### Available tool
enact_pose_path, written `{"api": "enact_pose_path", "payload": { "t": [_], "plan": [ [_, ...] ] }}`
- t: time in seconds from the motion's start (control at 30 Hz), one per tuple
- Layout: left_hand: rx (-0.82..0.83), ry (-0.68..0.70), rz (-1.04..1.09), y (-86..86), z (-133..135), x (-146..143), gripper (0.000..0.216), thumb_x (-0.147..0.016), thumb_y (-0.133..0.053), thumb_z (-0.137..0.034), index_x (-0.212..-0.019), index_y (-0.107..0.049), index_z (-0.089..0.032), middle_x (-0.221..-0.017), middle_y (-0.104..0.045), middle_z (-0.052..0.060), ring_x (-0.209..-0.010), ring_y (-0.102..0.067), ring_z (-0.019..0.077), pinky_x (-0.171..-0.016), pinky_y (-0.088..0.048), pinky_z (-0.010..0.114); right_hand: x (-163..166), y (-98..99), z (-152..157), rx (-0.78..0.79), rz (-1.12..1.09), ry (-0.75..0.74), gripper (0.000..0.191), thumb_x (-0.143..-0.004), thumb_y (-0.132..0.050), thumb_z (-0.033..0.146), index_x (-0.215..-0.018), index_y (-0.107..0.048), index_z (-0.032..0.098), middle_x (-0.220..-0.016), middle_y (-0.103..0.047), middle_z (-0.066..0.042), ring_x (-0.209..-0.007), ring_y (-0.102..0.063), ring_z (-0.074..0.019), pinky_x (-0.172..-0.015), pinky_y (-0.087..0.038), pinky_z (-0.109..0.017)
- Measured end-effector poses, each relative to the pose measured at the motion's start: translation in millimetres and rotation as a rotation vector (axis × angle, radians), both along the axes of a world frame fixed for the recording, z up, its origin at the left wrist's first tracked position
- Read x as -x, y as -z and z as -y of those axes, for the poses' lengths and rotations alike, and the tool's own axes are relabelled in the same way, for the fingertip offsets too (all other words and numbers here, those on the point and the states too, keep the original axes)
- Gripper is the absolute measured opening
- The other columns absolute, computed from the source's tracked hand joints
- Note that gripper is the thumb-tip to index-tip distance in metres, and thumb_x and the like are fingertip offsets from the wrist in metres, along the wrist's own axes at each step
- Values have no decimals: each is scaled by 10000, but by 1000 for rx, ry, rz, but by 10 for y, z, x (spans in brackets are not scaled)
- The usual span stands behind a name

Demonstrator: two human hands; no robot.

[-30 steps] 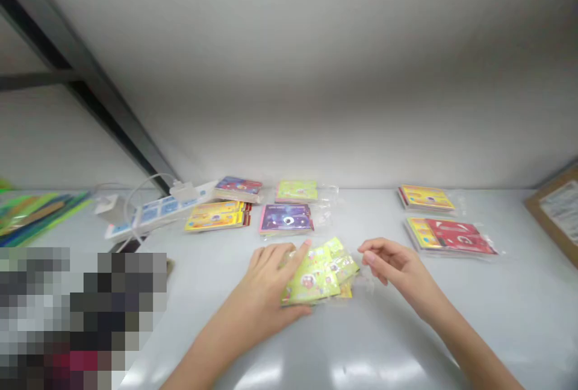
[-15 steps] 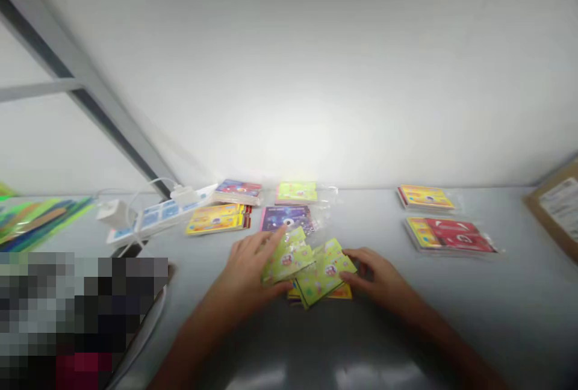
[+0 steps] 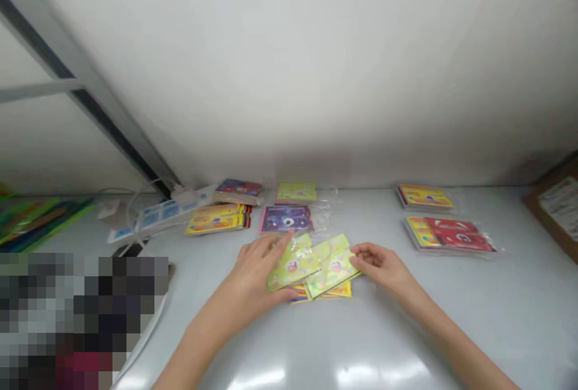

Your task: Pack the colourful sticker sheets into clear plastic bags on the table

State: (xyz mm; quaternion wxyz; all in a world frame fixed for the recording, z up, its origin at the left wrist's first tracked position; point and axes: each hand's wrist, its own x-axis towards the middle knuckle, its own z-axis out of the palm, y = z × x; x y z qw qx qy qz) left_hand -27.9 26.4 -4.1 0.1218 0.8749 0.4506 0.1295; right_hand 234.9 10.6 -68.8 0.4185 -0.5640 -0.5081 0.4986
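Note:
Two green printed packets with a clear plastic sleeve between them lie over yellow cards at the middle of the table. My left hand (image 3: 259, 272) is closed around the left green packet (image 3: 295, 262), thumb at its lower edge and fingers along its far side. Between thumb and fingers, my right hand (image 3: 379, 263) pinches the right edge of the other green packet (image 3: 333, 266), which is tilted. Yellow cards (image 3: 341, 289) stick out underneath. Just beyond them lies a purple packet (image 3: 286, 219) with an eye-like print.
Against the wall are a green packet (image 3: 297, 191), a dark red and blue stack (image 3: 238, 188) and yellow cards (image 3: 217, 219). A power strip (image 3: 156, 215) lies left. At right are a yellow stack (image 3: 425, 196), a red and yellow stack (image 3: 456, 235) and a cardboard box (image 3: 553, 206).
Both hands have shifted slightly right with the green packets. The right packet has turned a little and moved toward the right, and the picture is sharper.

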Motion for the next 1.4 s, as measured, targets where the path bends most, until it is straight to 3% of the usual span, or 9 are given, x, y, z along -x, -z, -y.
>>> {"api": "enact_pose_path", "payload": {
  "t": [0.2,0.33,0.53,0.73,0.9,1.1,1.23,1.4],
  "plan": [
    [-5,-11,7,-4,-7,-7,806,-687,-689,-392,-1364,-265,-283,-1285,-451,97,-1164,-426,279,-954,-362,447,-46,-167,2,103,-84,56,348,-610,-690,488,-648,-562,167,-562,-547,18,-497,-469,-96,-477,-359,-228],
    [-29,-38,20,-14,-21,21,786,-697,-681,-384,-1364,-282,-268,-1259,-472,93,-1131,-453,284,-930,-387,438,-108,-260,26,159,-77,53,330,-637,-672,486,-677,-564,178,-443,-450,54,-401,-345,-71,-403,-245,-217],
    [-82,-125,-6,-25,-88,106,808,-705,-662,-419,-1380,-247,-262,-1231,-475,110,-1128,-442,310,-942,-356,479,-240,-340,18,142,-115,123,363,-647,-658,499,-742,-554,164,-393,-441,60,-372,-335,-68,-393,-239,-211],
    [-79,-112,-36,-18,-100,104,806,-723,-653,-397,-1387,-220,-253,-1235,-453,116,-1133,-423,304,-941,-350,474,-386,-386,-18,51,-276,295,349,-602,-729,417,-829,-594,188,-570,-538,31,-433,-393,-76,-406,-292,-221],
    [-86,-59,-38,-18,-29,18,791,-710,-665,-380,-1375,-251,-272,-1242,-463,104,-1132,-431,291,-935,-360,449,-333,-419,0,16,-338,350,393,-571,-757,394,-869,-620,176,-742,-611,-13,-480,-442,-84,-433,-351,-241],
    [-70,40,-23,-50,54,-81,793,-701,-682,-387,-1366,-270,-263,-1274,-447,108,-1167,-404,286,-954,-346,441,-115,-400,54,32,-261,271,377,-600,-724,434,-852,-594,185,-613,-597,4,-460,-462,-103,-437,-377,-246],
    [-53,60,-30,-29,72,-115,808,-699,-688,-350,-1374,-253,-261,-1243,-478,106,-1143,-427,282,-932,-365,433,-36,-388,64,-7,-186,217,412,-590,-710,484,-818,-568,172,-448,-510,53,-397,-442,-90,-415,-365,-230],
    [-52,39,-65,7,65,-120,806,-701,-682,-367,-1373,-251,-260,-1244,-480,113,-1138,-433,293,-919,-369,443,-64,-387,75,13,-90,200,412,-622,-664,522,-825,-549,183,-397,-489,64,-337,-419,-92,-358,-337,-223]
  ]
}}
